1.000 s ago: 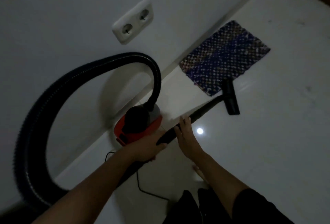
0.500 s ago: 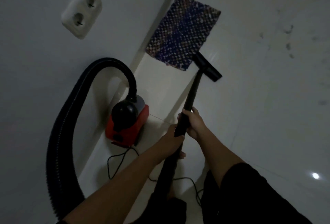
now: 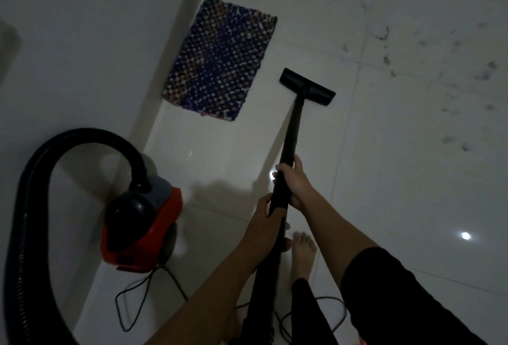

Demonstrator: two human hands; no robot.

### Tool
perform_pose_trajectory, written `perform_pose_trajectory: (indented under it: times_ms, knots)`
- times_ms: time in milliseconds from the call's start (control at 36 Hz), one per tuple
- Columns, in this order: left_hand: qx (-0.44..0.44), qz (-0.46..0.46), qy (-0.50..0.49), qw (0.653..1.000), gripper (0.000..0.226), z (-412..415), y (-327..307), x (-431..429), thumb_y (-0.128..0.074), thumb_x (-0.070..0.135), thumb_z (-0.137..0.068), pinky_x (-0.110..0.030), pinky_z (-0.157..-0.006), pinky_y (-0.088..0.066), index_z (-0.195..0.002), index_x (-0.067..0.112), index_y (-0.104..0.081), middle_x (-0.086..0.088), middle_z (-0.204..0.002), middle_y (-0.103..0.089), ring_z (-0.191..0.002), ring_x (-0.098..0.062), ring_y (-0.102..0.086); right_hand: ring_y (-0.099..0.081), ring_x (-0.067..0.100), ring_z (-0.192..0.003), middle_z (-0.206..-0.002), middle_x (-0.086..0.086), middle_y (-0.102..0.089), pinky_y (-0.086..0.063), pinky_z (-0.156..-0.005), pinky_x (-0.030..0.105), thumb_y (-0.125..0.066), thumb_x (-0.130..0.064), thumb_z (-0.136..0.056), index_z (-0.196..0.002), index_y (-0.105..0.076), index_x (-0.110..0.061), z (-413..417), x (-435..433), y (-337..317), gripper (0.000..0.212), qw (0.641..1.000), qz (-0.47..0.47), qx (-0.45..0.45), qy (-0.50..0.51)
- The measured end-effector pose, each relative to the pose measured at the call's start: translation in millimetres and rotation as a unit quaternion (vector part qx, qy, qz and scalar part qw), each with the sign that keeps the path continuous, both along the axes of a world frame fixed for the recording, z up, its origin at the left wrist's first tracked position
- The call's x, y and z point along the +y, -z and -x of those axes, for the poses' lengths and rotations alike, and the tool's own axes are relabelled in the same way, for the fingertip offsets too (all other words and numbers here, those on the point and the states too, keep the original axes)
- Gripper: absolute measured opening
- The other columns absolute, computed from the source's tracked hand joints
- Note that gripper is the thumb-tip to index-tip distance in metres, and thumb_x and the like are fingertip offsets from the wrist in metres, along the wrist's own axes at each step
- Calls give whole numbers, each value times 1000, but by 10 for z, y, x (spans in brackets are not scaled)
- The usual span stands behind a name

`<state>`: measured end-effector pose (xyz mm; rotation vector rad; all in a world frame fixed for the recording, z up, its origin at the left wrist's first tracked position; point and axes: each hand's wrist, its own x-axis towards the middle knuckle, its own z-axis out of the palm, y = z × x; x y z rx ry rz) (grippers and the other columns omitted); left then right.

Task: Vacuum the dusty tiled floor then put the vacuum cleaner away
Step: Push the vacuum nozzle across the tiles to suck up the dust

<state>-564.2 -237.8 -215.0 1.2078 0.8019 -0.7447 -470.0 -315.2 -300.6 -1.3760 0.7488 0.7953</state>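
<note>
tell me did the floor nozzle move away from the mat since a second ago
Yes. The floor nozzle was overlapping the woven mat's near corner; now it sits on bare tile to the mat's right, clear of it.

**No legible writing in view**

Nothing can be read here. The light is dim, and the red and black vacuum cleaner [image 3: 141, 223] shows no brand name, model number or label that can be made out on its body. The black wand [image 3: 291, 135] and floor nozzle [image 3: 307, 86] are plain dark surfaces. The woven mat [image 3: 221, 58] carries only a speckled pattern, no letters, and the tiled floor [image 3: 412, 179] and wall [image 3: 82, 42] bear no signs or numbers.
</note>
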Motion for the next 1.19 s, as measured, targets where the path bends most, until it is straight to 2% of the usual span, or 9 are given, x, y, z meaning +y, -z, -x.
perform_pose_trajectory:
  times_ms: [111,250,333,472,667,750,917,1056,1194]
  knots:
    - [7,-1,3,1000,34,-374,116,-281,-45,24,-97,-32,-57,-49,-129,27,-37,-10,-77,-61,-53,-21,-55,-52,19,-72,-96,14,-53,-49,-63,32,-48,-4,-97,-153,-16,-23,-376,-312,49,68,1000,10,-1,-20]
    - [11,39,6,999,27,-841,136,-608,-48,24,-97,-25,-48,-52,-119,30,-34,-12,-85,-59,-47,-18,-58,-54,18,-74,-97,13,-55,-49,-69,31,-51,-3,-96,-154,-14,-24,-825,-657,84,71,1000,5,-2,-12]
    - [-5,28,16,999,34,-1090,173,-744,-49,24,-96,-25,-49,-50,-126,26,-33,-11,-87,-57,-52,-18,-55,-55,18,-74,-98,12,-56,-50,-69,31,-52,-3,-96,-153,-17,-25,-1076,-813,127,71,1000,7,-6,-5]
    - [-28,-7,17,999,41,-1431,255,-939,-48,18,-97,-24,-42,-43,-136,19,-34,-12,-81,-54,-45,-17,-47,-57,17,-76,-115,12,-53,-50,-65,29,-49,-4,-98,-149,-26,-27,-1416,-963,128,61,1000,21,-15,2]
    - [-52,-25,14,998,40,-1818,268,-1023,-48,19,-96,-22,-41,-43,-135,19,-39,-9,-79,-55,-39,-13,-50,-55,16,-73,-104,7,-54,-48,-60,28,-50,-12,-100,-150,-26,-28,-1790,-991,134,58,999,29,-24,11]
    - [-62,-29,11,998,41,-1977,278,-942,-48,20,-96,-23,-43,-44,-137,19,-39,-7,-77,-57,-39,-13,-51,-51,17,-63,-82,8,-50,-48,-55,28,-49,-8,-100,-132,-36,-28,-1963,-900,113,40,999,0,-15,36]
    - [-61,-8,-6,998,37,-2457,318,-629,-47,22,-97,-25,-46,-45,-133,25,-39,-5,-80,-58,-42,-12,-52,-47,18,-53,-68,9,-45,-44,-49,29,-46,-3,-100,-111,-40,-30,-2472,-566,67,29,998,-33,-16,45]
    - [-70,24,-35,997,24,-3066,352,-326,-44,19,-98,-19,-39,-43,-121,24,-43,-5,-78,-54,-35,-6,-49,-45,19,-47,-61,10,-43,-44,-42,27,-43,-2,-99,-133,-36,-21,-3161,-206,114,40,1000,-8,-21,-13]
    - [-76,24,-59,995,19,-3554,338,-41,-42,18,-98,-20,-38,-43,-103,36,-41,-8,-80,-54,-34,-6,-48,-47,21,-46,-60,11,-46,-45,-43,30,-42,-2,-99,-140,-29,-25,-3693,148,111,49,996,-1,-33,-82]
